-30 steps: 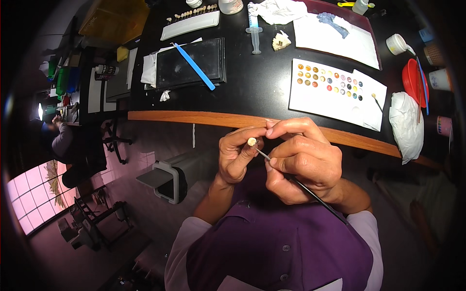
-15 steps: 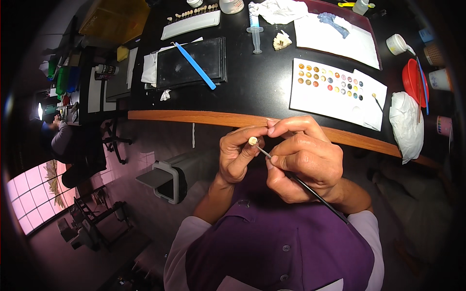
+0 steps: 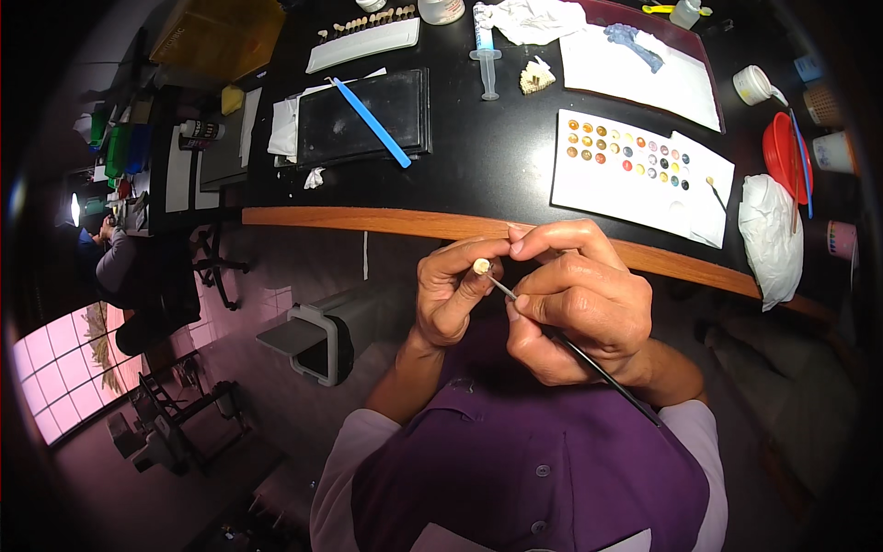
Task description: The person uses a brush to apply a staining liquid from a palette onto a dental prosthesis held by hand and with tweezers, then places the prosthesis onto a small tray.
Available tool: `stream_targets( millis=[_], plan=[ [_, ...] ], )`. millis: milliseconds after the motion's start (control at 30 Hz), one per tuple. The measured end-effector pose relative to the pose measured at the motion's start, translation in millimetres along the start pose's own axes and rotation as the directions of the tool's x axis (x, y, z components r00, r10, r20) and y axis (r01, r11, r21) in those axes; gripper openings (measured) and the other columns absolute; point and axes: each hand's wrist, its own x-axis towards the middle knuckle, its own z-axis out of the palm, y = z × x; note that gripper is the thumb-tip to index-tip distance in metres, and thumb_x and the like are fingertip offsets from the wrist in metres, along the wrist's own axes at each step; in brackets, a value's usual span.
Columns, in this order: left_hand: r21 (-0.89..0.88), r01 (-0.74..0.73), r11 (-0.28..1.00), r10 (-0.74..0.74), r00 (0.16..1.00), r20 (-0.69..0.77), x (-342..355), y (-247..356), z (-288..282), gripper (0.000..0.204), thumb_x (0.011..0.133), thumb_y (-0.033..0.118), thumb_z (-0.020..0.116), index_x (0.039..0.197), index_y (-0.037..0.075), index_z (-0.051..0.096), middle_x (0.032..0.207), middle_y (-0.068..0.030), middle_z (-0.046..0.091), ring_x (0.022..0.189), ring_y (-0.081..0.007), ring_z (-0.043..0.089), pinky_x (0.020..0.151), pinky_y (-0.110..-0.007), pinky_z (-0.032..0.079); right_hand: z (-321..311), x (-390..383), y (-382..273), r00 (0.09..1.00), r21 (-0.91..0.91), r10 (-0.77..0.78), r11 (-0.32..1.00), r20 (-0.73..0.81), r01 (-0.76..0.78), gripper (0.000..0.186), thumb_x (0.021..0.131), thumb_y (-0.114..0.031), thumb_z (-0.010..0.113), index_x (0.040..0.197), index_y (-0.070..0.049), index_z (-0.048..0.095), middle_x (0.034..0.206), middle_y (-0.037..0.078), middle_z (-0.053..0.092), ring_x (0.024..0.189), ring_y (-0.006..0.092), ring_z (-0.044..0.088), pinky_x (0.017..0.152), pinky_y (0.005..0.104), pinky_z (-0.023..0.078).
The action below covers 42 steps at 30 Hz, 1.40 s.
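My left hand (image 3: 448,293) is closed, pinching a small cream-coloured dental crown (image 3: 481,266) between thumb and fingers. In my right hand (image 3: 584,308) is a thin brush (image 3: 602,375) with a dark handle, held like a pen. Its metal neck points up and left, and its tip is at or very close to the crown; contact is too small to tell. The index fingertips of both hands meet just above the crown. Both hands are over my lap at the table's wooden edge. Beyond them lies a white palette (image 3: 598,189) with rows of coloured paint wells.
On the black table are a dark flat case (image 3: 317,129) with blue tweezers (image 3: 372,124) on top, a syringe (image 3: 487,69), a tooth shade guide (image 3: 363,46), a white plastic bag (image 3: 771,239) and a red bowl (image 3: 777,152). A bin (image 3: 317,345) stands below left. Another person (image 3: 118,253) sits far left.
Almost nothing differs. Both hands keep the same grip on crown and brush, with only a tiny shift to the right in the picture.
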Motion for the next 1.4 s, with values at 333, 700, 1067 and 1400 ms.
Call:
stream_targets(
  millis=[333, 700, 1067, 1400],
  plan=[
    [-0.026, -0.006, 1.0, 0.006, 1.0, -0.008, 0.2, 0.0, 1.4, 0.031, 0.099, 0.017, 0.066, 0.12, -0.004, 0.071, 0.098, -0.0087, 0.072, 0.074, -0.008, 0.056, 0.067, -0.023, 0.044, -6.1, -1.3, -5.4, 0.993, 0.01, 0.059, 0.998, 0.1, -0.06, 0.017, 0.066, 0.011, 0.071, 0.076, 0.0, 0.063, 0.074, 0.008, 0.066, 0.098, 0.0318, 0.067, 0.094, 0.0509, 0.061],
    [0.013, -0.001, 1.0, 0.001, 1.0, 0.001, 0.1, -1.2, -1.2, 0.03, 0.099, 0.017, 0.065, 0.12, -0.004, 0.071, 0.091, -0.0076, 0.069, 0.072, -0.0078, 0.055, 0.065, -0.023, 0.044, 0.3, -1.6, 0.6, 1.0, -0.005, 0.007, 1.0, -0.017, -0.007, 0.014, 0.06, 0.005, 0.071, 0.069, -0.001, 0.062, 0.069, 0.007, 0.063, 0.084, 0.0297, 0.069, 0.074, 0.0363, 0.057],
    [0.002, -0.003, 1.0, 0.003, 1.0, -0.008, 0.0, -0.9, 0.6, 0.03, 0.099, 0.016, 0.065, 0.12, -0.004, 0.071, 0.09, -0.0068, 0.069, 0.071, -0.007, 0.054, 0.065, -0.022, 0.042, 0.6, -1.8, 0.7, 1.0, -0.001, 0.001, 1.0, -0.003, -0.001, 0.014, 0.061, 0.005, 0.072, 0.069, -0.001, 0.062, 0.069, 0.007, 0.063, 0.085, 0.0303, 0.069, 0.073, 0.0362, 0.056],
    [0.013, -0.005, 1.0, 0.005, 1.0, -0.008, -0.1, -1.4, 0.3, 0.03, 0.099, 0.017, 0.065, 0.12, -0.004, 0.071, 0.089, -0.0071, 0.069, 0.072, -0.0074, 0.055, 0.065, -0.023, 0.043, -0.4, -2.4, 0.7, 1.0, 0.006, 0.002, 1.0, -0.007, -0.002, 0.013, 0.061, 0.005, 0.072, 0.069, 0.0, 0.063, 0.07, 0.007, 0.063, 0.086, 0.0305, 0.069, 0.074, 0.0369, 0.057]
  ],
)
